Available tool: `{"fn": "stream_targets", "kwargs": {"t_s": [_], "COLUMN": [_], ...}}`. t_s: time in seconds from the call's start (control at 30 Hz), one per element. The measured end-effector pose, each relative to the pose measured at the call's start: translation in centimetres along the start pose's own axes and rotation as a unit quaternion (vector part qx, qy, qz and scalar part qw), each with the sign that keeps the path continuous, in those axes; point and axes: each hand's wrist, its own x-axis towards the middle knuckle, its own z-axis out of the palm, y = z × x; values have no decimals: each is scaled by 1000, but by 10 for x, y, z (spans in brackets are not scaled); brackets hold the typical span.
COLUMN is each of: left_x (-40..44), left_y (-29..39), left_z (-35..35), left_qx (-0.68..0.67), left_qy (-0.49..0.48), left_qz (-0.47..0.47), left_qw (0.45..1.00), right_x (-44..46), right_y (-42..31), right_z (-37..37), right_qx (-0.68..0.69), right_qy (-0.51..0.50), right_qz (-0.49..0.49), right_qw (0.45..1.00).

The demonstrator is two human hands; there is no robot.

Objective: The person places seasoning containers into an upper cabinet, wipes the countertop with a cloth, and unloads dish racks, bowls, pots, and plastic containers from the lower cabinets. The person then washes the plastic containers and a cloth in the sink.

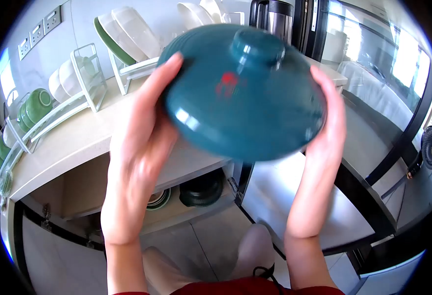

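Worktop point(98, 129): 1, pale, runs L to back ctr.
Cabinet point(86, 191): 1, under worktop, open-fronted, contents on view.
Cabinet door point(275, 191): 1, R side, white panel w/ blk frame, swung open.
Wire dish rack point(67, 115): 1, white, on worktop, far L, bowls stood in it.
Domed lid point(255, 110): 1, teal, glossy glaze; held up in the air, ctr, above worktop's front edge; slightly blurred, underside hidden.
Hands: 2, both on lid, one per side. L hand point(144, 130) part-open, curved to lid's L side, thumb on top of dome, fingers mostly hidden at/below rim. R hand point(330, 115) likewise curved to R side, one digit on upper edge, rest mostly out of sight. Lid gripped betw. the two.
Jug kettle point(278, 22): 1, s/steel & blk, at back, partly behind lid.
Dark pot point(201, 189): 1, in cabinet, low, R part.
White plates point(133, 33): several, tilted on edge, back L, green plate point(109, 45) alongside.
Green bowls point(40, 102): several, on edge in rack.
Wall sockets point(53, 18): row, upper L.
Lid knob point(258, 45): 1, round, teal.
Red mark point(229, 78): 1, on dome, approx. ctr, illegible.
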Motion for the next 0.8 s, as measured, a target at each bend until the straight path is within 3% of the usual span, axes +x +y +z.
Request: {"fn": "stream_targets", "kwargs": {"t_s": [0.07,0.13,0.27,0.4,0.47,0.53,0.8], "left_x": [25,51,102,137,154,165,196], "left_y": [-7,-16,-44,-81,-98,-111,-142], "left_z": [17,36,68,84,80,74,42], "left_qx": [-40,-64,-87,-82,-9,-28,87], "left_qy": [-41,-40,-15,-33,-44,-32,13], "left_qz": [4,2,-66,-109,-148,-184,-226], "left_qw": [998,997,994,990,988,982,970], "right_x": [26,57,137,142,156,178,189], "right_y": [-20,-38,-89,-106,-99,-95,-68], "right_z": [7,2,-31,-59,-84,-107,-116], "right_qx": [-31,-77,-141,-210,-210,-234,-317], "right_qy": [43,13,19,87,101,122,151], "right_qz": [-41,-125,32,21,70,85,112], "right_qw": [998,989,989,974,970,961,929]}}
